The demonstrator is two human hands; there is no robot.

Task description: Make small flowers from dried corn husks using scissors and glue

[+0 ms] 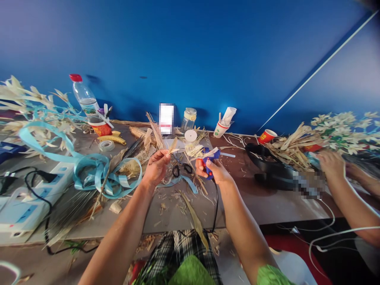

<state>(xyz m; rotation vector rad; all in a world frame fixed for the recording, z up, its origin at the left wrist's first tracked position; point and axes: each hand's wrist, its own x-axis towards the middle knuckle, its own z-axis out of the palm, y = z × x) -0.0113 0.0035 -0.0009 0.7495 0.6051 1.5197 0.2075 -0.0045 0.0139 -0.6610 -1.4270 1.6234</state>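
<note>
My left hand (156, 167) pinches a small pale dried husk petal (172, 147) between thumb and fingertips. In my right hand (218, 171) is a blue glue gun (214, 153) with red parts. Its black cord (217, 202) hangs from the handle, and a pale stick (228, 154) shows behind it. The gun's nozzle is hard to make out among pale husk scraps (194, 150). Black-handled scissors (181, 170) lie between my hands. Nearer me, a long dried leaf (194, 221) hangs over the table edge.
Light-blue ribbon (89, 174) and a white power strip (44, 202) lie left. A bottle (84, 97), phone (166, 118), jar (189, 118) and paper cup (221, 128) stand along the wall. Rightward are a black bag-like object (261, 162), husk bundle (292, 148) and another person's hand (331, 164).
</note>
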